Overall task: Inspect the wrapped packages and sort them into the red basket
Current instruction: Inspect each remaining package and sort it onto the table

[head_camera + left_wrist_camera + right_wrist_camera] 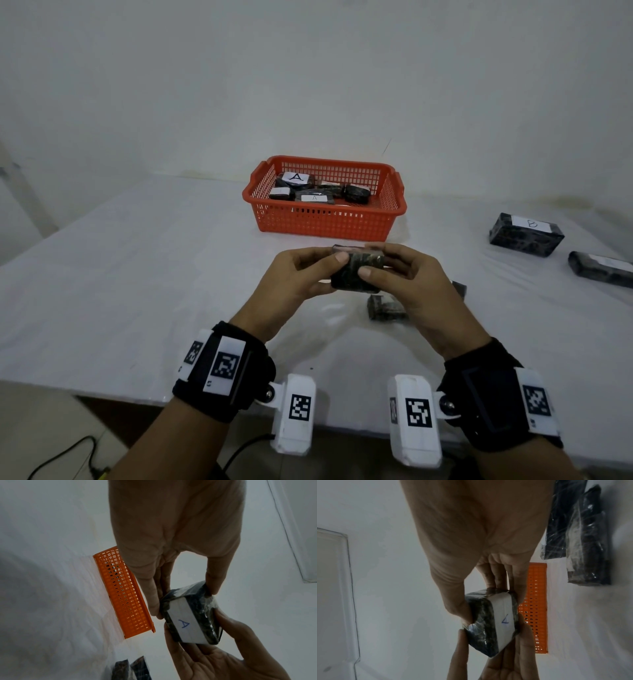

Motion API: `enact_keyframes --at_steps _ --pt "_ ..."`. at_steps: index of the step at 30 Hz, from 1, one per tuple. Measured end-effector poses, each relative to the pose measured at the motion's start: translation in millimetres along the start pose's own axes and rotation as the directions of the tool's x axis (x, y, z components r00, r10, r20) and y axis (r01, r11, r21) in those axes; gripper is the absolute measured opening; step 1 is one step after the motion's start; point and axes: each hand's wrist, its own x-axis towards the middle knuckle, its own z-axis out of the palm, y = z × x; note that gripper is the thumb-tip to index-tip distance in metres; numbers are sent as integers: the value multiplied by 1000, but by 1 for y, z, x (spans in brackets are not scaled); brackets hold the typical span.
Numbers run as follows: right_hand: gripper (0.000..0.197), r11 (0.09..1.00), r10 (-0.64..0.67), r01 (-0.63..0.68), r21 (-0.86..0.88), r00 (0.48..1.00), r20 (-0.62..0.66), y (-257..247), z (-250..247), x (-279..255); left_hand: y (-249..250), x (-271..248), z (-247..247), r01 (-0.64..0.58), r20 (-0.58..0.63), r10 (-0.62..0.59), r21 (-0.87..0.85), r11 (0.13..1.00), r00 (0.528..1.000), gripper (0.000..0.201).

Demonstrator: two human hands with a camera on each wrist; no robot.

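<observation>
A small dark wrapped package point(356, 274) is held above the table between both hands, in front of the red basket point(325, 219). My left hand point(301, 274) pinches its left end and my right hand point(397, 274) pinches its right end. Its white label, marked A, faces down; the wrist views show it on the package point(187, 622) point(496, 622). The left hand point(180, 595) and the right hand point(488, 601) each grip with thumb opposite fingers. Several wrapped packages point(315, 192) lie in the basket, some labelled A.
A dark package labelled B point(525, 234) and another package point(599, 269) lie on the table at the right. Two small packages point(385, 306) sit under my right hand. The white table point(137, 274) meets a white wall behind the basket. Cables hang below the front edge.
</observation>
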Motion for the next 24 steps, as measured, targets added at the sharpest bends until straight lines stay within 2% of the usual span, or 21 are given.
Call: enact_keyframes --at_steps 4,9,13,18,22,24 --pt "57 1000 5 -4 30 1000 -16 1 -2 0 0 1 -1 -6 -13 6 -18 1000 1000 43" --pt "51 994 47 -47 94 999 3 1 -1 -2 -5 4 -3 6 2 -6 -35 999 1000 24" --pt "48 996 49 -51 78 998 27 -5 -1 -5 -8 4 -2 9 9 -9 -78 997 1000 35" --pt "52 999 14 -12 47 1000 -28 -5 -1 -3 -7 3 -3 -3 14 4 -47 999 1000 37" --pt "34 993 75 -73 97 997 -15 -4 2 -2 -5 1 -1 -59 -14 60 40 997 998 47" --pt "31 988 118 -120 98 993 20 -5 3 -2 -7 0 0 -91 -28 94 93 991 995 50"
